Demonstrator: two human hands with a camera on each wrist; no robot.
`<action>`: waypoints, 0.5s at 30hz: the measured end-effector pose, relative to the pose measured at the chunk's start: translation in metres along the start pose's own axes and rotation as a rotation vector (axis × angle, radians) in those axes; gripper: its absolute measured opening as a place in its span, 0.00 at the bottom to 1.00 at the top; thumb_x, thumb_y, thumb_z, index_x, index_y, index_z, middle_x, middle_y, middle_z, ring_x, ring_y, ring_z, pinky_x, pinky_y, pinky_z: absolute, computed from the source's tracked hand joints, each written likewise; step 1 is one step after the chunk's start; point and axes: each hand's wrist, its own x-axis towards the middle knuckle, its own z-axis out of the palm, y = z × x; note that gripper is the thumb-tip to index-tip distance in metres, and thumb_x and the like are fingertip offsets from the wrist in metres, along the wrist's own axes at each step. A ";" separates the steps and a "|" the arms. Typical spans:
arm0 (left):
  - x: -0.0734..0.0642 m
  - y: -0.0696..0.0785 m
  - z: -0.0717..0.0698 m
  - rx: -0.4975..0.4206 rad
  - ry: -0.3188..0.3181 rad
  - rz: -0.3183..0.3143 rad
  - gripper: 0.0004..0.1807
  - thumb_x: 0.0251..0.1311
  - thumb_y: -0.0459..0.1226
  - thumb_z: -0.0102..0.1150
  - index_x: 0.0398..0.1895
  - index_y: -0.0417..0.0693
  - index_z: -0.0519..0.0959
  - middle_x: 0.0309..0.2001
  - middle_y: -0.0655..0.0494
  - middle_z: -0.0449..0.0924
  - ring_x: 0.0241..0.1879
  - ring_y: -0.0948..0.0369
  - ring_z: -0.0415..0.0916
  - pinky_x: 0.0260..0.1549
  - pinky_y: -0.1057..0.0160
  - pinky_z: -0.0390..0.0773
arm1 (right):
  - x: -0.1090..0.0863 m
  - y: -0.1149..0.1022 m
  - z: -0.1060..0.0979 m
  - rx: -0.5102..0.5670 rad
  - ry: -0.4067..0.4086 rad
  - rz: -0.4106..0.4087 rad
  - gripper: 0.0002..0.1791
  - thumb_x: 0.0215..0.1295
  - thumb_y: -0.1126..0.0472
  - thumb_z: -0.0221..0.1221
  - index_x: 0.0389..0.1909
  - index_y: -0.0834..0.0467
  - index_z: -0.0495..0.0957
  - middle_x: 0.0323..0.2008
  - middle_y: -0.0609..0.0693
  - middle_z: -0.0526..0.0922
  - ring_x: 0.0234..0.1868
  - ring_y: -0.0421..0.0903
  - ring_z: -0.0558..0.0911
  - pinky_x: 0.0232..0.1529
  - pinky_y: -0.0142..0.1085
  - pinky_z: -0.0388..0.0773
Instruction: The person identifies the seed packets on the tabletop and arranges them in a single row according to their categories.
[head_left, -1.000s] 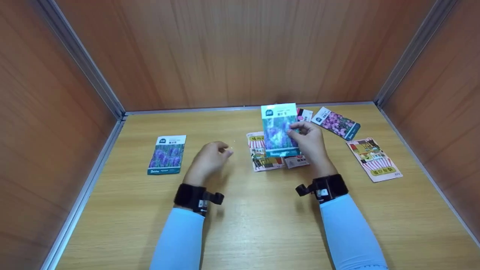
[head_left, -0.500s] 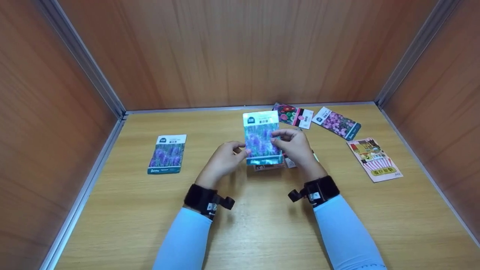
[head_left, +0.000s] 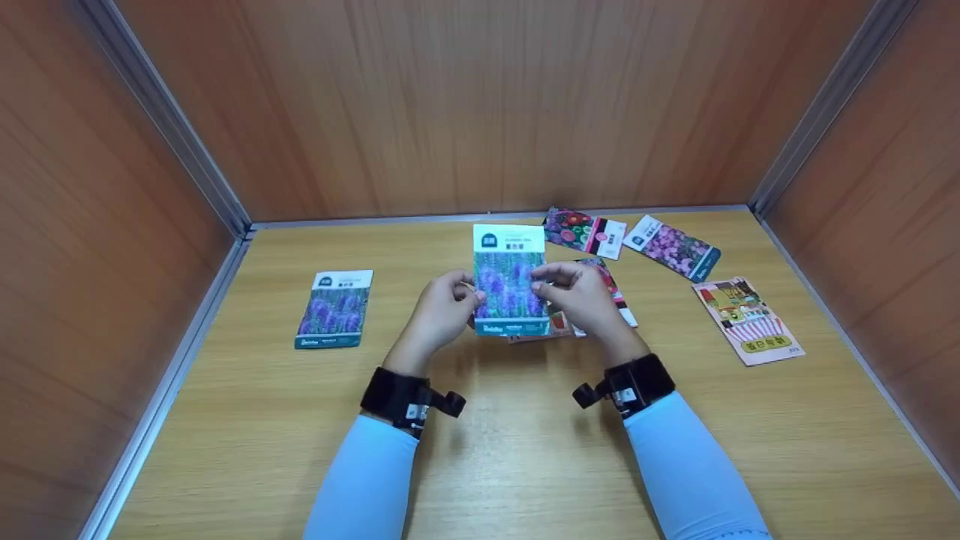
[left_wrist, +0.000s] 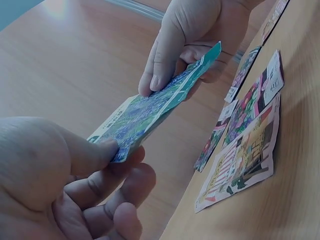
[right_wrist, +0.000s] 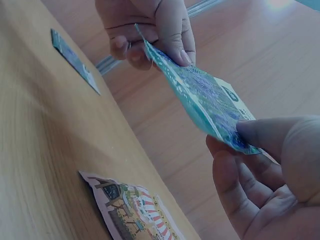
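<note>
Between my two hands, above the table, is a flower seed packet point(head_left: 511, 281) with a white top and purple blooms, its front facing me. My left hand point(head_left: 437, 313) pinches its left edge, thumb on the front. The right edge is pinched by my right hand point(head_left: 590, 301). Both wrist views show thumbs on the printed face and fingers behind; in the left one the held packet point(left_wrist: 150, 112) looks slightly bowed. Behind and below it lie a red-flower packet point(head_left: 624, 304) and a pink striped packet point(left_wrist: 240, 162), both partly hidden in the head view.
A matching purple-flower packet point(head_left: 335, 307) lies at the left. At the back right lie another red-flower packet point(head_left: 577, 230) and a pink-flower packet point(head_left: 673, 247). A second striped packet point(head_left: 750, 321) lies farther right. Wooden panels point(head_left: 480, 105) enclose the table's back and sides.
The right hand has brought the packet left and slightly down from over the pile. The left hand has moved right and taken hold of its left edge.
</note>
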 end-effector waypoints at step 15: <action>0.013 -0.045 -0.049 0.178 0.060 -0.245 0.24 0.87 0.36 0.53 0.80 0.40 0.75 0.63 0.43 0.87 0.59 0.49 0.85 0.55 0.53 0.86 | 0.010 0.017 -0.019 -0.502 0.053 0.137 0.20 0.82 0.57 0.68 0.70 0.54 0.86 0.76 0.56 0.81 0.79 0.59 0.78 0.78 0.59 0.79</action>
